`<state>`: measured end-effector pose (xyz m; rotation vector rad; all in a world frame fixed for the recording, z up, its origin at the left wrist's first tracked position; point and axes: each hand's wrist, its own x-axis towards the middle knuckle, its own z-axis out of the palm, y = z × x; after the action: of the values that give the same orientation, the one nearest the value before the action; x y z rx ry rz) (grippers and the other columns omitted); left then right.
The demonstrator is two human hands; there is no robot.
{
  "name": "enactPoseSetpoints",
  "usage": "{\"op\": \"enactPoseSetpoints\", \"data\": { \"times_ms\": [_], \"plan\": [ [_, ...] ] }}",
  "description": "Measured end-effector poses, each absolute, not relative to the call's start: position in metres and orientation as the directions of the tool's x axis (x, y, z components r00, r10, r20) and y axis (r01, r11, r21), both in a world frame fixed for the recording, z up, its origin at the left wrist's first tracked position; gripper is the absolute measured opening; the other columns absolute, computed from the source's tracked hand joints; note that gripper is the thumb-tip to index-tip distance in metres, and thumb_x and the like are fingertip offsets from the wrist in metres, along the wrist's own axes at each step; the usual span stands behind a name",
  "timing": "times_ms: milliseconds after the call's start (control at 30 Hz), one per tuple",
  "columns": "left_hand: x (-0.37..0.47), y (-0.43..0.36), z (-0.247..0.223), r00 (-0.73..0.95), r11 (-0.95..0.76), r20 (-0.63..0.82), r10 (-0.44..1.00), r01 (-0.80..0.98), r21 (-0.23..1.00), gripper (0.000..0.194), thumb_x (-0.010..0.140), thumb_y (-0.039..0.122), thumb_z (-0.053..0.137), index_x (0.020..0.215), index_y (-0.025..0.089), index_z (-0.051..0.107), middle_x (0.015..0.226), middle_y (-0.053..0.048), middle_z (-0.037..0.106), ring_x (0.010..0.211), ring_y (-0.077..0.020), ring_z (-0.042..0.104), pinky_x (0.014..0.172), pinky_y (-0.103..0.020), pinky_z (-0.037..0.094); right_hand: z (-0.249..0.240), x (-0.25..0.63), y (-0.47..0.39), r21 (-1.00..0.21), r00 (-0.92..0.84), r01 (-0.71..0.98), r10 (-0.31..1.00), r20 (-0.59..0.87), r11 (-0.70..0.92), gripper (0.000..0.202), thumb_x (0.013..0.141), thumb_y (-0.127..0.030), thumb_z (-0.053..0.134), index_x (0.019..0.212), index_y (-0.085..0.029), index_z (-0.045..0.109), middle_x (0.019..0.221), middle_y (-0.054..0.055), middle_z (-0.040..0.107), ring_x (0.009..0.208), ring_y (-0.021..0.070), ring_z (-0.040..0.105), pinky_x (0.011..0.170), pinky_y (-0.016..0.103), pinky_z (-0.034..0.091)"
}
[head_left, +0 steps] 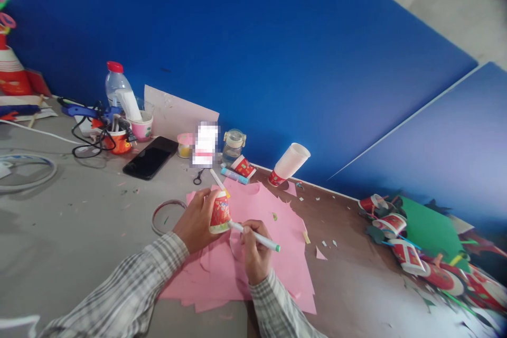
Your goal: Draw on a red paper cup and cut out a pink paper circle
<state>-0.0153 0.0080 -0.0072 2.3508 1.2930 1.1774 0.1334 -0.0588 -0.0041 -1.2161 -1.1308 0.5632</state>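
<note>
A small red patterned paper cup (221, 211) is gripped from its left side by my left hand (198, 222), with its pale rim facing down toward me. Between the fingers of my right hand (255, 253) is a white marker (259, 237) with a green end. The marker's tip meets the cup near its rim, where some green shows. Under both hands lie pink paper sheets (285, 264) with cut, uneven edges. A roll of tape or ring (155, 222) rests just left of my left wrist.
Behind the pink paper stand a lidded glass jar (233, 147), a glue stick (235, 175), a tilted stack of cups (289, 163) and black scissors (198, 177). A phone (150, 158) lies left. Decorated cups (407, 256) and green paper (430, 232) crowd the right. A blue partition (253, 53) closes the back.
</note>
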Motion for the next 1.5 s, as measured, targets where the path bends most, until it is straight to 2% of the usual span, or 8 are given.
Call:
{"op": "enactPoseSetpoints", "data": {
  "times_ms": [67,400,600,933,1100,1500],
  "plan": [
    [-0.0148,0.0077,-0.0061,0.29,-0.599,0.557,0.778,0.608,0.52,0.09,0.051,0.055,0.067,0.124,0.022,0.026,0.109,-0.01,0.042,0.104,-0.0306,0.044,0.086,-0.05,0.044,-0.0018,0.1321,-0.059,-0.923,0.378,0.216,0.844,0.379,0.318,0.013,0.074,-0.024,0.052,0.068,-0.017,0.061,0.045,-0.005,0.05,0.038,0.0131,0.046,0.039,0.022,0.04],
    [-0.0145,0.006,-0.0046,0.303,-0.622,0.587,0.75,0.625,0.472,0.086,0.052,0.052,0.067,0.122,0.021,0.029,0.108,-0.01,0.044,0.101,-0.0298,0.045,0.085,-0.049,0.046,-0.0023,0.1294,-0.0575,-0.886,0.324,0.323,0.84,0.435,0.334,0.011,0.074,-0.021,0.052,0.076,-0.019,0.063,0.056,-0.002,0.057,0.046,0.0153,0.052,0.045,0.025,0.044],
    [-0.015,0.0061,-0.0044,0.322,-0.622,0.585,0.745,0.651,0.435,0.088,0.052,0.054,0.066,0.123,0.021,0.027,0.108,-0.012,0.044,0.101,-0.0311,0.045,0.085,-0.05,0.044,-0.0043,0.131,-0.058,-0.894,0.322,0.307,0.849,0.42,0.326,0.011,0.074,-0.021,0.052,0.074,-0.018,0.062,0.058,-0.002,0.058,0.046,0.0155,0.053,0.046,0.025,0.044],
    [-0.0153,0.0063,-0.0051,0.313,-0.62,0.579,0.753,0.63,0.467,0.086,0.052,0.049,0.068,0.123,0.023,0.028,0.108,-0.01,0.045,0.101,-0.0307,0.045,0.085,-0.05,0.044,-0.0087,0.1337,-0.0578,-0.889,0.309,0.326,0.853,0.421,0.321,0.011,0.074,-0.023,0.053,0.075,-0.02,0.063,0.061,-0.001,0.06,0.052,0.0181,0.057,0.051,0.028,0.047],
    [-0.0153,0.0062,-0.005,0.322,-0.623,0.58,0.748,0.642,0.447,0.089,0.051,0.054,0.067,0.124,0.022,0.027,0.108,-0.011,0.044,0.101,-0.0307,0.044,0.085,-0.05,0.044,-0.0077,0.1332,-0.0583,-0.881,0.309,0.354,0.85,0.428,0.315,0.012,0.074,-0.023,0.053,0.078,-0.02,0.064,0.062,0.0,0.06,0.056,0.0197,0.058,0.053,0.029,0.047],
    [-0.0149,0.0061,-0.0062,0.328,-0.629,0.591,0.737,0.652,0.423,0.086,0.054,0.056,0.065,0.123,0.019,0.028,0.108,-0.012,0.043,0.102,-0.03,0.044,0.089,-0.05,0.042,-0.0027,0.1301,-0.0584,-0.889,0.318,0.312,0.845,0.431,0.336,0.013,0.075,-0.023,0.051,0.073,-0.019,0.063,0.059,-0.001,0.057,0.049,0.0171,0.054,0.048,0.026,0.044]
  ]
}}
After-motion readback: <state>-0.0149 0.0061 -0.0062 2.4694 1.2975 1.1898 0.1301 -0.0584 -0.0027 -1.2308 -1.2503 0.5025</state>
